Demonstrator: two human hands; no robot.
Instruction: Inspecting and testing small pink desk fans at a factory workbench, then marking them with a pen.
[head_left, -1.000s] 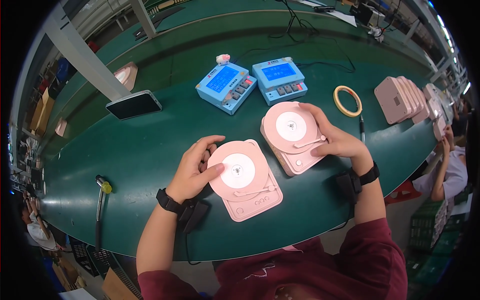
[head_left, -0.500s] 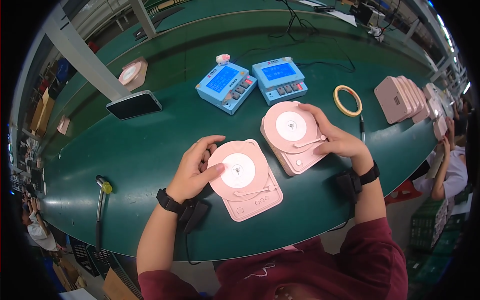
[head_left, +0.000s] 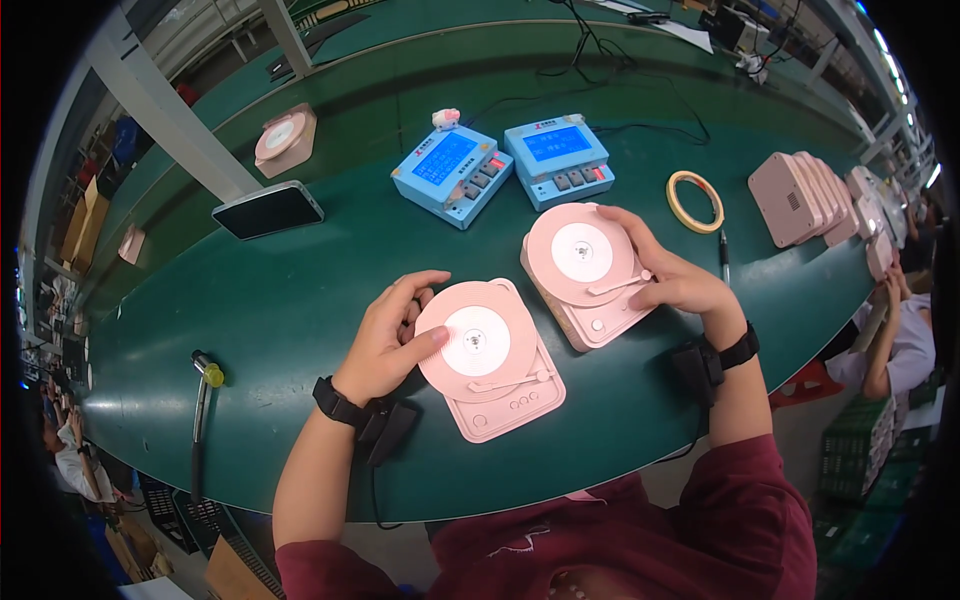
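Two pale pink toy record players lie before me, each with a round platter, a white centre label and a small tonearm. On the left record player (head_left: 515, 405), my left hand (head_left: 385, 340) rests its thumb on the platter, with bent fingers along the left edge, partly hidden. My right hand (head_left: 675, 275) grips the right record player (head_left: 570, 315) by its right side. Its thumb lies near the tonearm's base and its fingers reach round the platter's far edge. This second player sits slightly tilted, just beyond the first.
Two blue boxes, a left one (head_left: 455, 175) and a right one (head_left: 558, 162), have lit screens and buttons. Around the green table (head_left: 270, 310) are a phone (head_left: 268, 210), a hammer (head_left: 202, 420), a tape roll (head_left: 695, 202), a pen (head_left: 725, 258) and stacked pink casings (head_left: 800, 200). Another player (head_left: 287, 142) lies beyond.
The pink record player at the back left has shifted to the right, and a smaller pink piece at far left moved slightly too. Both my hands and the two near players stay put.
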